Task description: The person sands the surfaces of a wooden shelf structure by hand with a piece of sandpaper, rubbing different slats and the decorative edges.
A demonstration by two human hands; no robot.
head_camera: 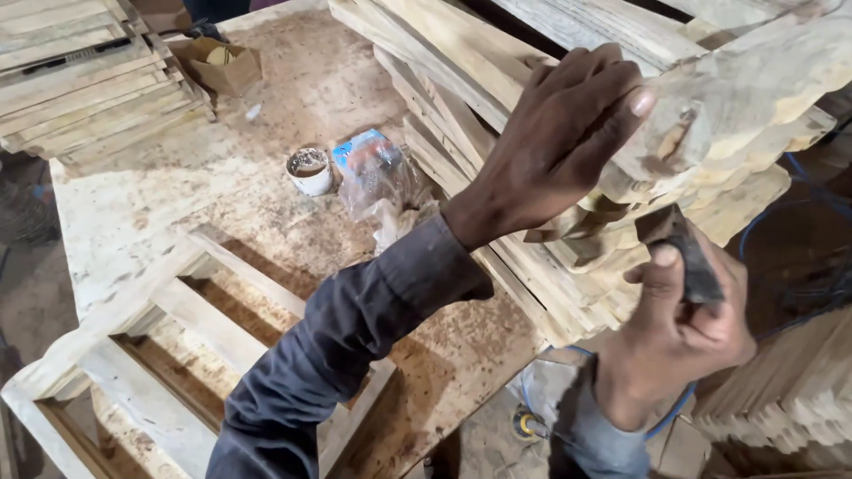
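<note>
A: Head view, status of the hands. The left hand is laid over the end of a rough wooden piece, fingers curled down across its top face and pressing it onto the stack of planks beneath. The right hand is closed around a dark flat tool, thumb on its near face; the tool's upper end sits just under the held piece.

B: Tool type?

A: It cannot be determined. It reads as a dark, narrow block or blade; the working edge is hidden against the wood.

B: Condition of the held piece?

A: The edges are ragged and uneven, the end grain splintered, with a small dark knot or fastener near the fingertips. Judged from that surface, the dressing of this end is at an early stage; no clean, finished face is visible on it.

B: Surroundings, moving outward?

A: The plank stack lies on the bench, which is coated in sawdust. Near the stack's left side are a crumpled plastic bag and a small white cup with dark contents. At lower left a slatted wooden frame rests on the bench, assembled and pale. At upper left lies a second pile of boards, with a small cardboard box beside it. Blue cable runs at the right, off the bench.
</note>
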